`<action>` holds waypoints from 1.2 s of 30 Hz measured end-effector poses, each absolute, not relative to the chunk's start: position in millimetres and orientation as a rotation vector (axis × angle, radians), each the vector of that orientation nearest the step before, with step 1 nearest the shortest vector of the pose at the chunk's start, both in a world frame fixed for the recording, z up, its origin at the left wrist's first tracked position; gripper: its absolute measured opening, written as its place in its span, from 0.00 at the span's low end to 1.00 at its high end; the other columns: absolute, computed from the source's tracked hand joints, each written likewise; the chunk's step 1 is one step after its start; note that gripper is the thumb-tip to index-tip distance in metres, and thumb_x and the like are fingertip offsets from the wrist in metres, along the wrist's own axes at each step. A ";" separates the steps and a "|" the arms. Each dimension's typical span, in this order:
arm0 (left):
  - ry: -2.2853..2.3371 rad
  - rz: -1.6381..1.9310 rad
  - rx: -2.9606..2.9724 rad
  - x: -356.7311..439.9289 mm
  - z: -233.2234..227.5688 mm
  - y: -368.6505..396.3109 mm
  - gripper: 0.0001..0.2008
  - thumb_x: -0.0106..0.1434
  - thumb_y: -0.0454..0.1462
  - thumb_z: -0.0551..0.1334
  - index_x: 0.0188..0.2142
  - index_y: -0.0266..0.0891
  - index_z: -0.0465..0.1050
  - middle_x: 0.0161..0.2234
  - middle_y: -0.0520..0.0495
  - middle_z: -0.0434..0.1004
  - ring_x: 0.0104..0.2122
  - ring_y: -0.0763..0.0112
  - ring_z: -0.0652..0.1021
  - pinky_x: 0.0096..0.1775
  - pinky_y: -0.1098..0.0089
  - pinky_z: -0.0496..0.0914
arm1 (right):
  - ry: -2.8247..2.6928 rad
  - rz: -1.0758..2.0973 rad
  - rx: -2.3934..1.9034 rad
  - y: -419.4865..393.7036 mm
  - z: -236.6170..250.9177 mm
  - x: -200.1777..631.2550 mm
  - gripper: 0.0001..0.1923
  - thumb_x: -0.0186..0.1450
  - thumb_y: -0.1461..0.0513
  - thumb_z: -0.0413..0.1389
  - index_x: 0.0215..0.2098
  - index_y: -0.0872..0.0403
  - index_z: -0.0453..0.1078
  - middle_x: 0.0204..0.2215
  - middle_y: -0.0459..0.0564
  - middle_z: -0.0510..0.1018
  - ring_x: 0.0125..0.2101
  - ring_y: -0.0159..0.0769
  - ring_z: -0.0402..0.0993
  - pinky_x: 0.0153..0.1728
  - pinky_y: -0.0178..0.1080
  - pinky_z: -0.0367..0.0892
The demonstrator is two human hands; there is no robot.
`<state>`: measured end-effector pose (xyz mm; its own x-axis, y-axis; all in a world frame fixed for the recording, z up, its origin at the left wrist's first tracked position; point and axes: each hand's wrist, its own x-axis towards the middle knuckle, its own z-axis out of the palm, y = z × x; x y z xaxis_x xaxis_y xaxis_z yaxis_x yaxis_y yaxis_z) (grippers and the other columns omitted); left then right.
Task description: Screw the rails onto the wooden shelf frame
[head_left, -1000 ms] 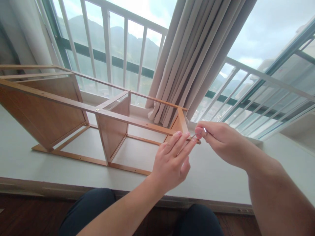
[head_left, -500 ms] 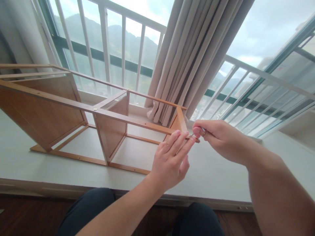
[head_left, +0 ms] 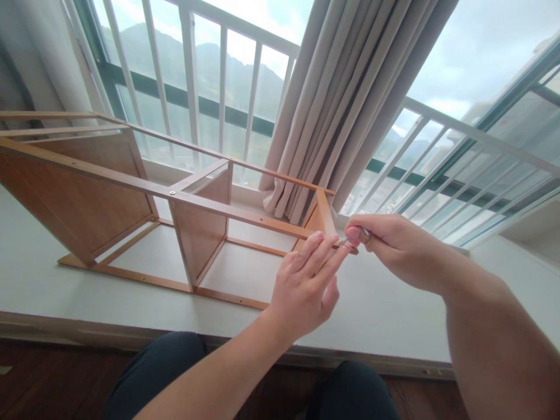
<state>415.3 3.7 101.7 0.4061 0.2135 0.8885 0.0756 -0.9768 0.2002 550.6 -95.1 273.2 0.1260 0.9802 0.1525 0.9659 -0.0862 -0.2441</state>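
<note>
The wooden shelf frame lay on its side on the white window ledge, stretching from the left edge of the picture to its centre. At the frame's right corner, just right of centre, the left hand rested its straightened fingertips against the top rail. The right hand met it there, thumb and forefinger pinched on a small metal tool at that corner; what its tip touched was too small to tell. A beige curtain hung behind, top centre, before the white window bars.
</note>
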 end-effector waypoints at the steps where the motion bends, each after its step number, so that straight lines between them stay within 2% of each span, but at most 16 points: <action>1: 0.262 1.627 2.525 415.3 102.1 3.6 0.29 0.72 0.35 0.56 0.72 0.46 0.64 0.68 0.46 0.72 0.72 0.59 0.65 0.63 0.60 0.68 | -1.898 0.063 -2.133 -95.3 272.9 551.1 0.16 0.77 0.58 0.48 0.30 0.50 0.63 0.26 0.41 0.70 0.28 0.32 0.64 0.34 0.37 0.59; 7: 0.254 1.650 2.510 415.2 103.4 3.0 0.29 0.71 0.35 0.57 0.71 0.44 0.65 0.68 0.46 0.72 0.71 0.59 0.66 0.63 0.60 0.68 | -1.881 -0.002 -2.137 -96.3 269.8 553.8 0.19 0.78 0.55 0.46 0.31 0.50 0.64 0.26 0.42 0.72 0.28 0.33 0.66 0.35 0.38 0.60; 19: 0.239 1.645 2.498 415.7 102.2 3.5 0.29 0.71 0.35 0.57 0.71 0.44 0.65 0.68 0.45 0.72 0.72 0.58 0.65 0.64 0.59 0.68 | -1.918 0.027 -2.139 -95.7 271.4 556.9 0.15 0.76 0.59 0.48 0.30 0.50 0.63 0.25 0.42 0.71 0.28 0.34 0.65 0.33 0.37 0.60; 26: 0.243 1.653 2.500 415.9 101.4 3.8 0.28 0.71 0.35 0.58 0.69 0.43 0.67 0.68 0.46 0.72 0.72 0.59 0.65 0.64 0.60 0.68 | -1.940 0.079 -2.173 -95.2 274.6 558.9 0.16 0.75 0.57 0.49 0.28 0.50 0.64 0.25 0.42 0.72 0.27 0.35 0.65 0.32 0.38 0.60; 31: 0.241 1.629 2.514 414.9 102.9 3.5 0.30 0.71 0.35 0.57 0.72 0.45 0.63 0.68 0.46 0.72 0.72 0.58 0.65 0.63 0.59 0.69 | -1.896 0.004 -2.115 -95.1 273.0 554.3 0.15 0.76 0.56 0.48 0.30 0.49 0.65 0.25 0.44 0.72 0.28 0.37 0.67 0.34 0.40 0.62; 36: 0.254 1.630 2.507 416.4 101.0 3.5 0.31 0.71 0.35 0.57 0.73 0.46 0.61 0.69 0.47 0.71 0.72 0.58 0.65 0.65 0.59 0.67 | -1.922 0.050 -2.099 -94.0 272.1 552.3 0.14 0.75 0.59 0.48 0.30 0.50 0.61 0.26 0.43 0.71 0.28 0.34 0.65 0.33 0.38 0.60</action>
<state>416.4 3.5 101.0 0.3982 0.2171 0.8912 0.0648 -0.9758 0.2087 552.3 -94.0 272.1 0.1074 0.9794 0.1707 0.9692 -0.0649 -0.2377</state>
